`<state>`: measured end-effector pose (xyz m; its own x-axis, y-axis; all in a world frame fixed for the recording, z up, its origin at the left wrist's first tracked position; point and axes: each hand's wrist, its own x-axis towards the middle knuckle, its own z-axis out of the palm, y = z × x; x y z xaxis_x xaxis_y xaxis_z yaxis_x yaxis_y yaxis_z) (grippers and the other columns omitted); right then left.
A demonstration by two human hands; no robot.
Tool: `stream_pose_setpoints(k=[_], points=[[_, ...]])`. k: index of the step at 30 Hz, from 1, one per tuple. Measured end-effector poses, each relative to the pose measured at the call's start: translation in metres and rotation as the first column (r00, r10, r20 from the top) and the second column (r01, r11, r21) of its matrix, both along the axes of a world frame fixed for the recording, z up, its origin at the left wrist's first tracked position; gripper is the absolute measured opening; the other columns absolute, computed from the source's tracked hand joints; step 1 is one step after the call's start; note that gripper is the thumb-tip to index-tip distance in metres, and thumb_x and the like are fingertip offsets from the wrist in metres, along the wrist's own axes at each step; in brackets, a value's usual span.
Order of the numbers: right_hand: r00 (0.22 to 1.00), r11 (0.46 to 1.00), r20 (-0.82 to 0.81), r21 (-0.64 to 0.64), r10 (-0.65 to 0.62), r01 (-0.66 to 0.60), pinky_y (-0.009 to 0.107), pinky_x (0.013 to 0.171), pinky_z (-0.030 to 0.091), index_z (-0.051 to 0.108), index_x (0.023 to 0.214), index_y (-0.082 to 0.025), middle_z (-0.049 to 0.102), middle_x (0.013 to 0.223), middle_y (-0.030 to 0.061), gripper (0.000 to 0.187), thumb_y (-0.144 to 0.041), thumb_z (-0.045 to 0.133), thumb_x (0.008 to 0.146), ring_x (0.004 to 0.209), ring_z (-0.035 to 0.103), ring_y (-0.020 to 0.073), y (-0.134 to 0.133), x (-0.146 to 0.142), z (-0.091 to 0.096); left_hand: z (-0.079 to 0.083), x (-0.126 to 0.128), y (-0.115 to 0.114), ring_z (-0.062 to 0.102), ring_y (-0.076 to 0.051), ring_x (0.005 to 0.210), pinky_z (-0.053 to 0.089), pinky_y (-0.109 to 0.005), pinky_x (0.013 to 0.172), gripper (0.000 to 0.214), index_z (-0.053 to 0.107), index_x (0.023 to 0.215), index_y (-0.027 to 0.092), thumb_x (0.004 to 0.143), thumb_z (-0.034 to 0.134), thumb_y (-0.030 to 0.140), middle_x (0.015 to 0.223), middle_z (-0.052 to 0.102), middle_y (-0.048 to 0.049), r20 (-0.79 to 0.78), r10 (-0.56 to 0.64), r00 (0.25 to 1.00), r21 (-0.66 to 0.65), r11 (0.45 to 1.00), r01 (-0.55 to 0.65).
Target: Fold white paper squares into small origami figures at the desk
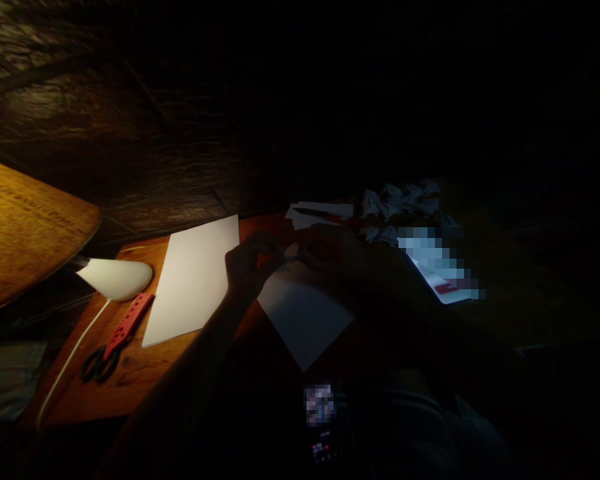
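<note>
My left hand [250, 263] and my right hand [330, 250] meet over the middle of the table, fingers closed in a pinch. Between their fingertips is a small piece of paper [293, 257], dim and partly covered by the fingers. Beneath them a white sheet of paper [305, 327] lies turned cornerwise, half in shadow. Left of my left hand rests a brightly lit white stack of paper [195, 283]. Just beyond my right hand lie white paper slips [343, 210] with a dark, pointed blade [310, 213] across them.
A shaded lamp [20, 233] with a white base [123, 279] stands left, its cord hanging off the table [140, 250]. Scissors with black handles [100, 363] and a red cover lie nearby. Several folded paper pieces [403, 200] and a lit phone [435, 267] are at right. Another lit screen [320, 407] shows below.
</note>
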<state>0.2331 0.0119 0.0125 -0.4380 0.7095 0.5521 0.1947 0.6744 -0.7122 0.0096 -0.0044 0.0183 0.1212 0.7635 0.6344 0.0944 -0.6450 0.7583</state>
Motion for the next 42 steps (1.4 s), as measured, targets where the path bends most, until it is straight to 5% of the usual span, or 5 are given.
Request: stream_pose_setpoints(k=[9,13,18,36,42], points=[[0.996,0.977,-0.093,-0.213,-0.008,-0.012,0.028,0.074,0.053,0.071,0.082,-0.019,0.076,0.090,0.0053,0.013,-0.031,0.074,0.088,0.081,0.069,0.0171,0.004,-0.003,-0.004,-0.009,-0.005,0.007,0.066,-0.014,0.074,0.049,-0.024,0.061,0.028,0.066,0.070,0.020,0.083,0.084,0.037,0.080,0.070,-0.0020,0.037,0.155,0.987,-0.132,0.980,-0.149],[0.989,0.961,-0.149,-0.276,-0.008,-0.034,0.027,0.071,0.052,0.071,0.079,-0.018,0.074,0.085,0.0048,0.013,-0.030,0.074,0.083,0.077,0.068,0.0162,0.009,-0.003,-0.006,-0.011,-0.007,0.009,0.065,-0.014,0.068,0.047,-0.023,0.056,0.029,0.075,0.083,0.020,0.078,0.088,0.045,0.079,0.072,-0.0021,-0.032,0.098,0.995,-0.268,0.958,-0.103],[0.990,0.912,-0.139,-0.401,0.035,-0.089,0.028,0.072,0.054,0.069,0.075,-0.017,0.073,0.080,0.0035,0.013,-0.029,0.075,0.079,0.075,0.067,0.0155,0.012,-0.002,-0.005,-0.007,-0.003,0.006,0.054,-0.010,0.051,0.040,-0.021,0.047,0.034,0.068,0.066,0.018,0.070,0.091,0.042,0.058,0.061,0.0020,-0.060,0.083,0.995,-0.437,0.894,-0.101],[0.992,0.951,0.127,-0.308,0.008,0.032,0.025,0.070,0.049,0.076,0.080,-0.016,0.079,0.090,0.0043,0.013,-0.023,0.066,0.087,0.079,0.068,0.0147,0.002,-0.001,0.013,-0.009,0.005,0.004,0.046,-0.009,0.051,0.032,-0.021,0.047,0.029,0.061,0.062,0.019,0.068,0.084,0.036,0.056,0.054,0.0035,-0.096,-0.023,0.995,-0.546,0.837,-0.033],[0.993,0.942,0.117,-0.333,0.003,0.037,0.024,0.067,0.047,0.075,0.077,-0.017,0.077,0.084,0.0031,0.013,-0.026,0.069,0.085,0.076,0.066,0.0141,0.003,-0.003,0.006,-0.010,0.005,0.007,0.048,-0.010,0.054,0.032,-0.022,0.051,0.023,0.070,0.066,0.018,0.071,0.083,0.037,0.058,0.057,0.0018,-0.131,-0.037,0.991,-0.491,0.871,-0.033]])
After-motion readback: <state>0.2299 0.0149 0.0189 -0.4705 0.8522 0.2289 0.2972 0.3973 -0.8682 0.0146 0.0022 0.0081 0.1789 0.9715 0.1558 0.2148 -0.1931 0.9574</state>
